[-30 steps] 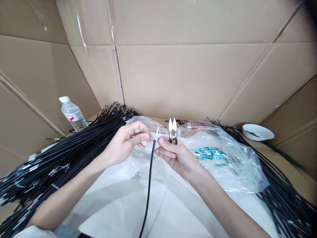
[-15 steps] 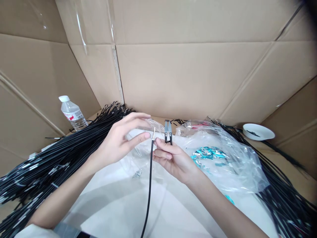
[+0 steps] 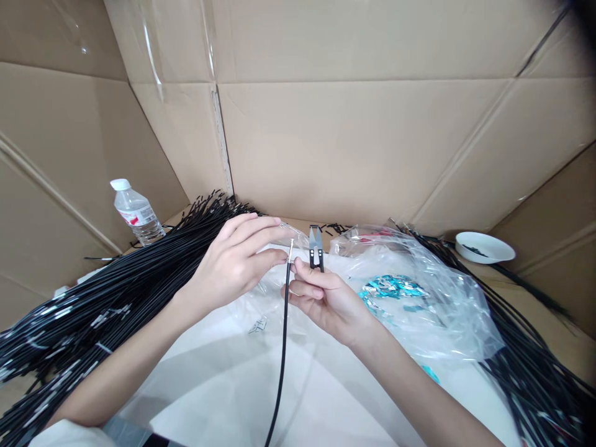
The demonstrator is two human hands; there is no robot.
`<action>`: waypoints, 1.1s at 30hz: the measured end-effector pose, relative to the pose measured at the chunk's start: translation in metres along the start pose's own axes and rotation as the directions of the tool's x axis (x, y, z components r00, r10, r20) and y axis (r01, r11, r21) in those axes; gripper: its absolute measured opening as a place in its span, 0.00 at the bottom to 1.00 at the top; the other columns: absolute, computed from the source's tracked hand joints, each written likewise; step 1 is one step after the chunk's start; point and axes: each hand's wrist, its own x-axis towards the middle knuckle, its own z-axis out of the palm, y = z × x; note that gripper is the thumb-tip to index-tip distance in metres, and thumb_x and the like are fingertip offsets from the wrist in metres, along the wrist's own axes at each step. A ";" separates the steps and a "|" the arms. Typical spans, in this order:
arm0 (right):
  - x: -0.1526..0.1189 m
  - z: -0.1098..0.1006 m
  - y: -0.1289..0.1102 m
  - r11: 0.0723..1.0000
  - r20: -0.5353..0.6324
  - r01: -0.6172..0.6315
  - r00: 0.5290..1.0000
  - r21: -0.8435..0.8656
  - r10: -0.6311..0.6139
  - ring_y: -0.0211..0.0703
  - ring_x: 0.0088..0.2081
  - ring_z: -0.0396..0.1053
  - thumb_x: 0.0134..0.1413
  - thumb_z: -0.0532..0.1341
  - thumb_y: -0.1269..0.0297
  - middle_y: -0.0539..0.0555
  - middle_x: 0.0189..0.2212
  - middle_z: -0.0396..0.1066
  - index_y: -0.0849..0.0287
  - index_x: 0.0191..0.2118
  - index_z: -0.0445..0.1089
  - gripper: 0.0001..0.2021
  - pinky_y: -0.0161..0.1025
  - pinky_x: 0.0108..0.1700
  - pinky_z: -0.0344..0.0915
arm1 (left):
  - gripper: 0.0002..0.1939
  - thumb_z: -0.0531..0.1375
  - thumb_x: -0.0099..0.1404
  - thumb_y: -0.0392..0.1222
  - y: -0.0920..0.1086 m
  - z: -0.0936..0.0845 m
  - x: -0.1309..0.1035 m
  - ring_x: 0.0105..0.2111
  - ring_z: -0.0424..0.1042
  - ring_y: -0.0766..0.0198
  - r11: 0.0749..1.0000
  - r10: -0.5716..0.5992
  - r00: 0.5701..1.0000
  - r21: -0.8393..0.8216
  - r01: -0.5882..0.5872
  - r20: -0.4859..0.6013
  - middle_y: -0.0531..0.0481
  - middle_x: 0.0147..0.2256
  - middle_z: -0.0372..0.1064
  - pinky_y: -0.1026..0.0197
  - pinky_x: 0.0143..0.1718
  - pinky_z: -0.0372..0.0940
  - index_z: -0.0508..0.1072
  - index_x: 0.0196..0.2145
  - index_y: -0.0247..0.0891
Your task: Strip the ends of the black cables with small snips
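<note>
Left hand [image 3: 233, 267]: thumb and fingers apart, beside stripped tip [image 3: 291, 251]; right hand [image 3: 328, 298]: fingers clamped on black cable [image 3: 284, 335], thread snips [image 3: 313, 241] held; bared-end work, seemingly, wanting steadiness

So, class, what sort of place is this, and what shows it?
Probably a cable-preparation workstation: a thick bundle of black cables, small snips in the right hand, and cardboard walls around the work surface.

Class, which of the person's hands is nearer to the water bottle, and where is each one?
Left. The left hand is to the right of the water bottle, by the black cable; the right hand is farther right, holding the snips.
</note>
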 end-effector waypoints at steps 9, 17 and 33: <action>-0.002 0.006 0.004 0.996 0.005 0.046 0.999 0.073 -0.047 0.29 0.20 0.34 0.38 0.79 0.58 0.36 0.16 0.41 0.56 0.24 0.63 0.22 0.33 0.33 0.61 | 0.06 0.62 0.67 0.36 0.006 0.003 -0.002 0.50 0.72 0.52 0.966 -0.225 0.972 -0.143 0.215 -0.062 0.57 0.39 0.79 0.41 0.66 0.42 0.77 0.35 0.49; -0.003 0.016 0.014 0.941 -0.120 0.221 0.973 0.258 -0.195 0.24 0.19 0.37 0.32 0.81 0.64 0.36 0.18 0.49 0.60 0.25 0.70 0.20 0.27 0.36 0.68 | 0.08 0.64 0.69 0.40 0.033 0.004 0.007 0.38 0.72 0.60 0.833 -0.534 0.845 -0.200 0.516 -0.041 0.55 0.35 0.76 0.43 0.62 0.47 0.76 0.30 0.42; 0.017 0.024 0.013 0.860 -0.207 0.459 0.884 0.222 -0.419 0.28 0.18 0.49 0.45 0.76 0.58 0.37 0.16 0.47 0.55 0.27 0.65 0.18 0.30 0.40 0.71 | 0.21 0.61 0.70 0.56 0.087 0.012 -0.028 0.44 0.71 0.58 -0.193 -0.504 0.528 -0.685 0.703 0.684 0.46 0.42 0.71 0.53 0.49 0.65 0.64 0.51 0.39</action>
